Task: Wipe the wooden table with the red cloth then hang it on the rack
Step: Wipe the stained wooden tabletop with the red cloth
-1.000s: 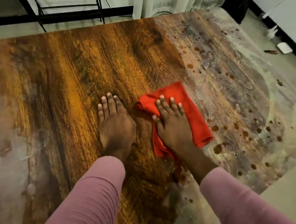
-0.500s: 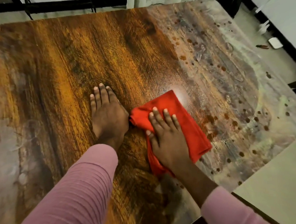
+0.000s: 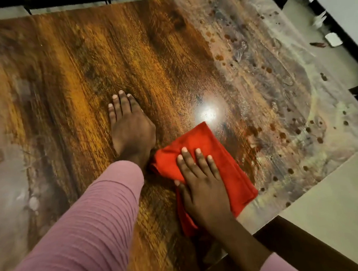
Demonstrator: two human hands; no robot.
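1. Pressing the red cloth (image 3: 223,159) flat against the table (image 3: 86,67) with the right hand (image 3: 202,188), fingers straight.
2. Spread beneath that palm, jutting out rightward, near the front edge.
3. Resting the left hand (image 3: 129,128), open and flat, on bare wood just beside.

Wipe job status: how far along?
Done: the middle of the wooden table shows clear grain. In hand: the right hand presses the red cloth flat on the wood, and the left hand rests flat beside it. Left: the hazy spotted patch on the table's right side, then hanging the cloth.
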